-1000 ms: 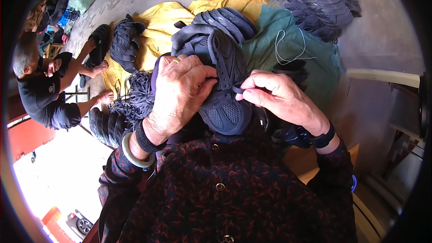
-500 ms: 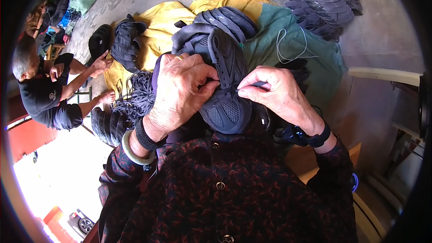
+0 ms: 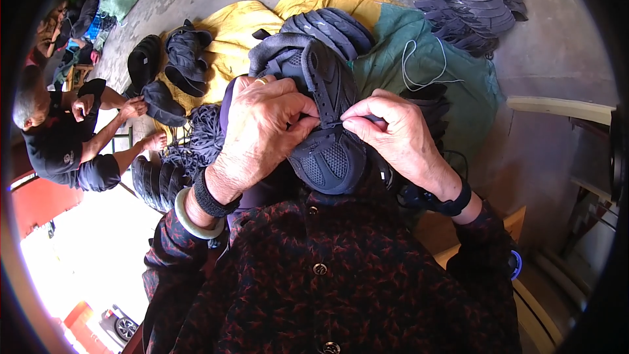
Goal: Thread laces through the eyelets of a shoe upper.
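Note:
A black sneaker upper with mesh panels rests on my lap, its toe toward me and its collar away. Low on its tongue, a thin black shoelace crosses between my two hands. My left hand lies on the shoe's left side, thumb and forefinger pinched at the lace's left part. From the right, my right hand pinches the lace's other part between thumb and fingertips. Most of what each pinch holds is hidden by the fingers. Several empty eyelets show along the shoe's right side.
Beyond the shoe, stacked black uppers lie on yellow cloth and green cloth. A bundle of black laces sits at my left. Further left, a seated person handles a black shoe. More uppers lie far right.
My right hand has shifted slightly left, closer to the tongue, still pinching. My left hand stays nearly in place. The person at left has brought a black shoe nearer to themselves.

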The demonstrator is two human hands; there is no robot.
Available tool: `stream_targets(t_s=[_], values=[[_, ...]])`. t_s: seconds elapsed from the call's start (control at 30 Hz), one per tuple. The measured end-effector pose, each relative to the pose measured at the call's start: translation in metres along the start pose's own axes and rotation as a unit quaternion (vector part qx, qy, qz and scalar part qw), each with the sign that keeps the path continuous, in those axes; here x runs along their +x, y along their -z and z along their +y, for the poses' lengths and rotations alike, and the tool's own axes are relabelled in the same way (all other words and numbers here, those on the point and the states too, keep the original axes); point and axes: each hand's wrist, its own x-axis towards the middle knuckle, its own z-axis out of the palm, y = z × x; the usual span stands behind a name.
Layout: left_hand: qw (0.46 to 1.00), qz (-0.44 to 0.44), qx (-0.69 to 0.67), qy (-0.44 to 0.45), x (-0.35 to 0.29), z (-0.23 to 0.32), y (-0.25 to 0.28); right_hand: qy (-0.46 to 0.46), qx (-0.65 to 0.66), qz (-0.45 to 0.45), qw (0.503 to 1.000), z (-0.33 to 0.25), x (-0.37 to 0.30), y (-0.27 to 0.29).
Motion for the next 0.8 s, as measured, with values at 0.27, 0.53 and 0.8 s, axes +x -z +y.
stream_targets(t_s=[0.27, 0.53, 0.8], values=[[1.000, -0.017, 0.002, 0.003, -0.002, -0.002, 0.001, 0.091, -0.040, 0.040, 0.994, 0.008, 0.003, -0.013], [0.999, -0.007, -0.037, -0.025, -0.002, -0.003, 0.001, 0.210, -0.190, 0.103, 0.953, 0.001, -0.002, -0.032], [0.999, -0.009, -0.014, -0.031, -0.003, -0.003, -0.001, -0.063, 0.039, -0.052, 0.996, 0.011, 0.008, -0.015]])
